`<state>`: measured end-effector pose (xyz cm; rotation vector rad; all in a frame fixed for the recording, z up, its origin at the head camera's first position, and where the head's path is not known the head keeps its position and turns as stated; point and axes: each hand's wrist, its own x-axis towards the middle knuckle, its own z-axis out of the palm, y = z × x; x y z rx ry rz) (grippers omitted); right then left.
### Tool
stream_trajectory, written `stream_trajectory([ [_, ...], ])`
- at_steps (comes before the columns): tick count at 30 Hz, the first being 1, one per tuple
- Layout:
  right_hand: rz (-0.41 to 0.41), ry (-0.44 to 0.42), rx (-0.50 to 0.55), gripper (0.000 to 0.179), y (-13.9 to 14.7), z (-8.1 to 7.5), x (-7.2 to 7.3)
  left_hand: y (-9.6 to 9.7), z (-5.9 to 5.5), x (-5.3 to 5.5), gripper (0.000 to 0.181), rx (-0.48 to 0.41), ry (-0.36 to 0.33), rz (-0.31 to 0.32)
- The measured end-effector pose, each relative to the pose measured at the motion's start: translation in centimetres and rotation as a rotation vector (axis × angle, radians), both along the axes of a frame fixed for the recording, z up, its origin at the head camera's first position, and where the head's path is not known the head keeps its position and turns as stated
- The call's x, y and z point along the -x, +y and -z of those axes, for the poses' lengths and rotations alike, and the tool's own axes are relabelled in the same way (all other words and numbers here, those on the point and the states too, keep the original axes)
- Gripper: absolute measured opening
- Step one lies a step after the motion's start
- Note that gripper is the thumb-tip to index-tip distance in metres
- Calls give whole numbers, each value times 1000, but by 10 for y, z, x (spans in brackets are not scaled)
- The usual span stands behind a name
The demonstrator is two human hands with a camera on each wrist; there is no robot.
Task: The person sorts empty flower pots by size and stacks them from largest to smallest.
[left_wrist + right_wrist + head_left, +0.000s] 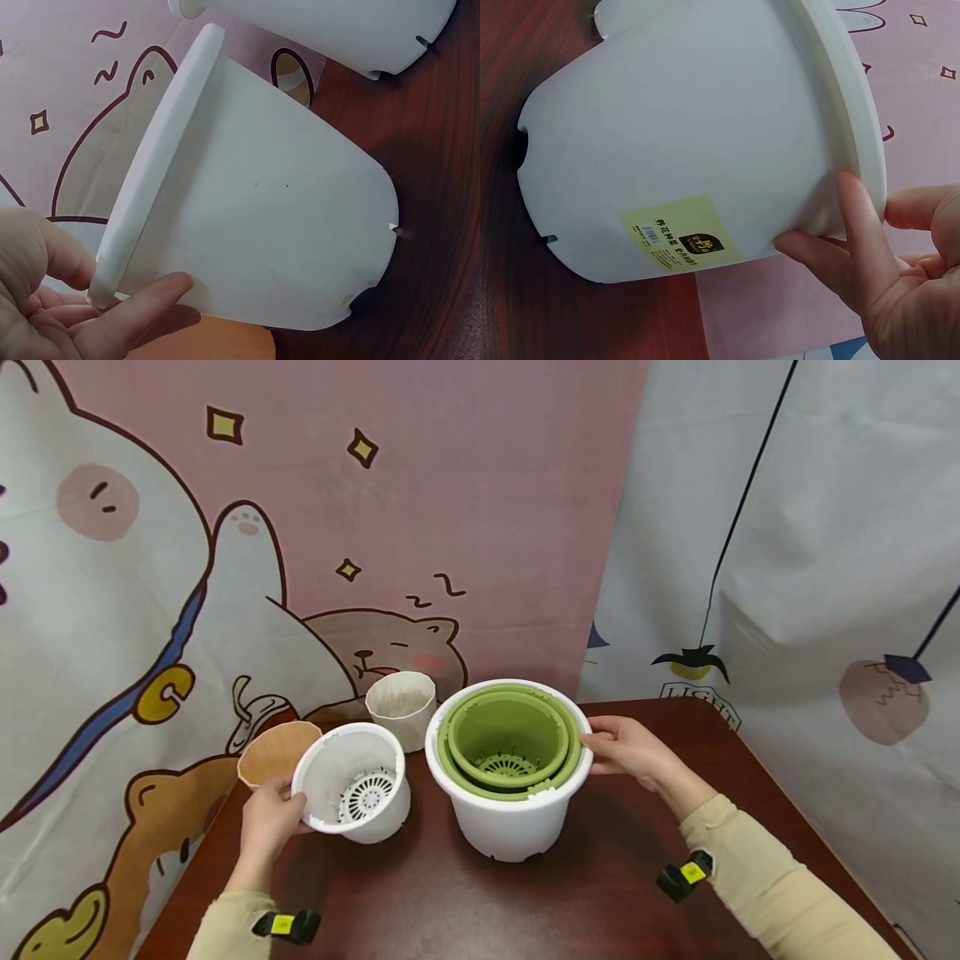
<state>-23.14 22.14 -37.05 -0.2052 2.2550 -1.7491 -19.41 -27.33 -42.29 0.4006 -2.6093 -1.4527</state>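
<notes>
From the head view we look down into the small white pot point(378, 822) and see its slotted base; the left wrist view gives us only its outer wall and notched foot. That head view also shows us two green pots point(510, 727) nested inside the large white pot point(510, 831), which the right wrist view hides, showing instead a yellow label point(682, 232) on the outer wall.

Our left hand point(272, 821) pinches the small pot's rim, fingertips against the wall beneath it. Our right hand point(633, 747) pinches the large pot's rim on its right side, two fingers separated along the outer wall. The large pot is above the brown table point(465, 918), right of the small one. Behind the small pot we see an orange pot point(273, 752) and a cream pot point(408, 731).
</notes>
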Motion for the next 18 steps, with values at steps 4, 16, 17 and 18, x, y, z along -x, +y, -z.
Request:
stream_trajectory([
  [4, -2, 1, 4, 52, 0, 0, 0, 0, 1, -2, 47, -21, 16, -16],
  [16, 0, 9, -9, 53, 0, 0, 0, 1, -8, -6, 46, -159, 52, -60],
  [17, 0, 9, -9, 53, 0, 0, 0, 1, -10, -6, 46, -163, 58, -60],
  [18, 0, 9, -10, 53, 0, 0, 0, 2, -13, -6, 46, -167, 61, -61],
])
